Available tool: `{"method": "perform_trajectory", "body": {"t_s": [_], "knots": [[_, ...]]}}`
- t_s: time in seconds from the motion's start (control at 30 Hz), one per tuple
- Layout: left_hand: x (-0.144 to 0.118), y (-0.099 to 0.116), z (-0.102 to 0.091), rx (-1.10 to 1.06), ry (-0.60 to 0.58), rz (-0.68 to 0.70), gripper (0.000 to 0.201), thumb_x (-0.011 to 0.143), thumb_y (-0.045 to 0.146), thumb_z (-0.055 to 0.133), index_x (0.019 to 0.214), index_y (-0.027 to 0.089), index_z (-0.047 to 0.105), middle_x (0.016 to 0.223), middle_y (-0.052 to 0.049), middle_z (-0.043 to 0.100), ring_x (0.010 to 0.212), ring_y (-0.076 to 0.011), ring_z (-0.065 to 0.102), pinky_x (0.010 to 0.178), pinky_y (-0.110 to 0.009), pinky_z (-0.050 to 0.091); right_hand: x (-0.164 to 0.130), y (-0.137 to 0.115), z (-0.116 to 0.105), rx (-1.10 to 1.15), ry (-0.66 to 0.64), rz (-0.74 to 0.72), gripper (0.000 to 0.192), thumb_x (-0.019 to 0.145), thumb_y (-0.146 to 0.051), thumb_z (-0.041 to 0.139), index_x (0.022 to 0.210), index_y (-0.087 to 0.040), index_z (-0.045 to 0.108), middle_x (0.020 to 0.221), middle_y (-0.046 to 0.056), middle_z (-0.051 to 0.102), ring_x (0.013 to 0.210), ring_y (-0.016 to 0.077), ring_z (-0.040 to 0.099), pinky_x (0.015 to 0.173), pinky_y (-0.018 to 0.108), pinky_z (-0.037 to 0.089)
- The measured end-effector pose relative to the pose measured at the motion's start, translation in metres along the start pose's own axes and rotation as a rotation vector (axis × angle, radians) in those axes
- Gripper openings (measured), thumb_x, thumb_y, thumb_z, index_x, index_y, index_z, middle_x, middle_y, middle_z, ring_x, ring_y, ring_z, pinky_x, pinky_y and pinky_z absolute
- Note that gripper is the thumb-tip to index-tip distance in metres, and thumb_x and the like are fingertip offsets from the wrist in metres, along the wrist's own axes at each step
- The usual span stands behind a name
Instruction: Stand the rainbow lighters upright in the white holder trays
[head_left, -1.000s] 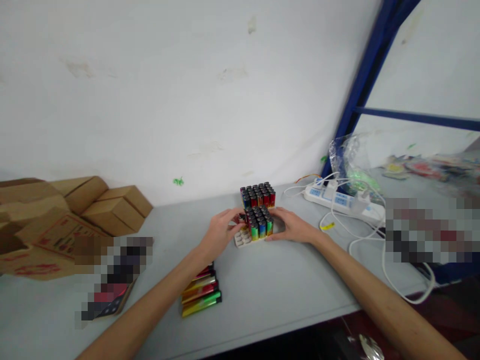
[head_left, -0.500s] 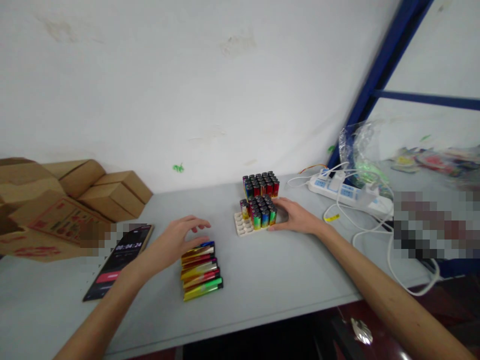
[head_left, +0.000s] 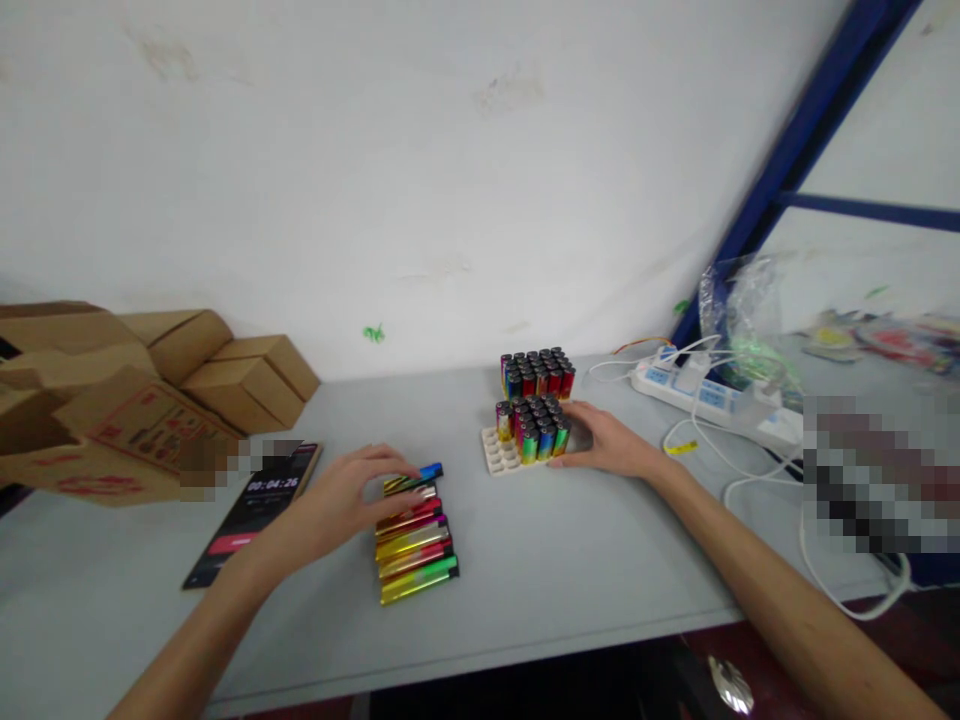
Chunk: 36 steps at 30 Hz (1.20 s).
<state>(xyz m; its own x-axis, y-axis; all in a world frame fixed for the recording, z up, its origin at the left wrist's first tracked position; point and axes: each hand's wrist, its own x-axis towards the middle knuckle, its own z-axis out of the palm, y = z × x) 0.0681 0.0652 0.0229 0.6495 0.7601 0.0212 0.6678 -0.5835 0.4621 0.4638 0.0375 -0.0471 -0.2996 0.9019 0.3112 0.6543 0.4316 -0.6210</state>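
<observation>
My left hand (head_left: 358, 497) pinches a blue-ended lighter (head_left: 429, 473) between thumb and fingers, at the far end of a row. Below it, several shiny lighters (head_left: 414, 543) in gold, red and green lie side by side, black ends to the right. My right hand (head_left: 606, 440) grips the right side of a white tray (head_left: 501, 461) with round holes. Upright lighters (head_left: 541, 430) fill the tray's right part; bare holes show on its left. Right behind stands another block of upright lighters (head_left: 536, 372).
A phone (head_left: 259, 505) with a running timer lies left of my left hand. Cardboard boxes (head_left: 247, 385) stand at the back left. On the right are a power strip (head_left: 716, 402) with white cables, a clear plastic bag (head_left: 750, 300) and a blue metal frame (head_left: 795, 130).
My left hand has lowered and closed on the blue-ended lighter, which now sits farther from the row. The right hand stays at the tray. The view has shifted slightly.
</observation>
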Motion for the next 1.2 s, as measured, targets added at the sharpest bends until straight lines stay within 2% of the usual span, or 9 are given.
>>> {"method": "perform_trajectory", "body": {"t_s": [0.1, 0.27, 0.4, 0.67, 0.8, 0.93, 1.0, 1.1, 1.2], "knots": [[-0.003, -0.006, 0.002, 0.019, -0.035, 0.026, 0.034, 0.089, 0.056, 0.062, 0.101, 0.029, 0.079, 0.11, -0.004, 0.07, 0.099, -0.0216, 0.068, 0.094, -0.03, 0.052, 0.001, -0.002, -0.001, -0.005, -0.009, -0.007, 0.075, 0.072, -0.051, 0.085, 0.136, -0.021, 0.059, 0.137, 0.014, 0.064, 0.126, 0.0338, 0.061, 0.111, 0.053, 0.046], [-0.003, -0.019, 0.015, 0.021, -0.004, 0.072, 0.032, 0.093, 0.051, 0.058, 0.098, 0.027, 0.079, 0.114, -0.006, 0.068, 0.101, -0.0226, 0.068, 0.097, -0.033, 0.053, 0.001, -0.002, 0.0, -0.024, -0.01, -0.007, 0.075, 0.073, -0.052, 0.084, 0.136, -0.02, 0.058, 0.138, 0.014, 0.063, 0.125, 0.033, 0.061, 0.111, 0.052, 0.047], [0.0, -0.017, 0.022, 0.035, 0.002, 0.075, 0.032, 0.096, 0.047, 0.053, 0.099, 0.023, 0.075, 0.122, -0.009, 0.065, 0.106, -0.0244, 0.066, 0.101, -0.039, 0.051, 0.0, 0.0, 0.0, -0.028, -0.012, -0.004, 0.076, 0.073, -0.053, 0.084, 0.137, -0.019, 0.057, 0.139, 0.015, 0.062, 0.127, 0.0335, 0.06, 0.112, 0.053, 0.046], [0.008, -0.007, 0.011, 0.024, -0.042, 0.078, 0.029, 0.097, 0.047, 0.052, 0.098, 0.022, 0.066, 0.11, -0.007, 0.064, 0.102, -0.0225, 0.062, 0.095, -0.036, 0.051, 0.002, -0.003, -0.001, -0.005, -0.024, -0.007, 0.074, 0.073, -0.052, 0.084, 0.135, -0.018, 0.059, 0.135, 0.015, 0.065, 0.123, 0.0335, 0.062, 0.11, 0.051, 0.047], [0.007, -0.005, 0.003, -0.013, 0.064, -0.013, 0.03, 0.094, 0.051, 0.057, 0.099, 0.022, 0.063, 0.102, -0.005, 0.07, 0.098, -0.024, 0.066, 0.091, -0.038, 0.052, 0.002, -0.002, -0.001, 0.0, -0.017, -0.018, 0.073, 0.074, -0.051, 0.084, 0.135, -0.02, 0.059, 0.137, 0.014, 0.064, 0.125, 0.0333, 0.061, 0.11, 0.051, 0.047], [0.017, 0.011, -0.001, -0.286, 0.223, -0.063, 0.033, 0.091, 0.053, 0.061, 0.103, 0.022, 0.058, 0.099, -0.005, 0.071, 0.097, -0.0243, 0.07, 0.086, -0.036, 0.055, 0.002, 0.0, 0.0, 0.0, -0.018, -0.017, 0.074, 0.074, -0.052, 0.084, 0.135, -0.019, 0.059, 0.137, 0.015, 0.063, 0.125, 0.0333, 0.061, 0.11, 0.051, 0.046], [0.028, 0.026, 0.0, -0.514, 0.226, -0.025, 0.031, 0.094, 0.05, 0.059, 0.106, 0.023, 0.052, 0.096, -0.003, 0.067, 0.084, -0.0197, 0.071, 0.075, -0.032, 0.055, 0.002, 0.001, 0.0, -0.001, -0.02, -0.016, 0.074, 0.073, -0.052, 0.084, 0.134, -0.018, 0.06, 0.136, 0.015, 0.064, 0.124, 0.0334, 0.061, 0.11, 0.051, 0.047], [0.046, 0.051, 0.008, -0.807, 0.17, 0.052, 0.027, 0.097, 0.046, 0.057, 0.109, 0.024, 0.046, 0.089, 0.002, 0.06, 0.054, -0.0074, 0.053, 0.053, -0.023, 0.043, 0.002, 0.001, 0.0, 0.005, -0.023, -0.014, 0.076, 0.073, -0.053, 0.084, 0.135, -0.018, 0.059, 0.135, 0.015, 0.064, 0.123, 0.033, 0.061, 0.11, 0.051, 0.047], [0.063, 0.067, 0.021, -1.054, 0.16, 0.042, 0.025, 0.096, 0.043, 0.058, 0.109, 0.025, 0.044, 0.075, 0.006, 0.054, 0.051, -0.0054, 0.037, 0.052, -0.02, 0.032, 0.002, -0.001, 0.0, 0.008, -0.024, -0.01, 0.075, 0.073, -0.052, 0.084, 0.136, -0.019, 0.059, 0.135, 0.015, 0.064, 0.123, 0.033, 0.062, 0.11, 0.051, 0.047]]}}
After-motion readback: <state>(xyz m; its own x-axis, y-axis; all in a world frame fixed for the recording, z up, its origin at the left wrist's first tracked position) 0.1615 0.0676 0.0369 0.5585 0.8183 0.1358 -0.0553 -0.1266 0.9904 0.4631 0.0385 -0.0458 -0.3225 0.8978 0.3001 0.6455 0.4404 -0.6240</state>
